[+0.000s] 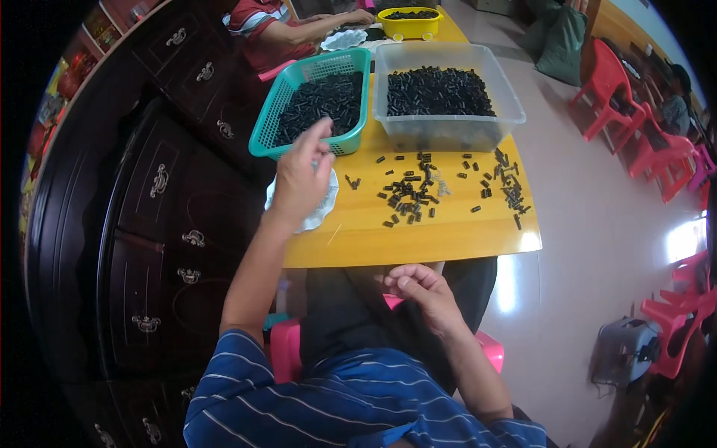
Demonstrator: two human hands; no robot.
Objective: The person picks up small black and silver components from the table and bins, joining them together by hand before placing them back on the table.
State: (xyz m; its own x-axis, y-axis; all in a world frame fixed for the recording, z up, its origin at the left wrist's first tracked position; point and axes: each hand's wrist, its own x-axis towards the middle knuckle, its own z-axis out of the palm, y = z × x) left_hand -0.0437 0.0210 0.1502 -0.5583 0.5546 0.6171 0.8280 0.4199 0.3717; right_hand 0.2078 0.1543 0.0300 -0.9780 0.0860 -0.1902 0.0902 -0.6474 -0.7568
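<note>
My left hand reaches over a white scalloped dish, its fingers stretched toward the near rim of a green plastic basket. The fingers look apart, and nothing shows in them. Small black tube-like pieces fill much of the basket. Below the table's front edge, above my lap, my right hand is closed with thumb and fingertips pinched together. What it pinches, if anything, is too small to make out. Loose black pieces lie scattered on the yellow table.
A translucent bin of black pieces stands right of the basket. More pieces lie along the table's right edge. Across the table sits another person near a yellow tub. Dark drawers stand close on the left; red chairs are at right.
</note>
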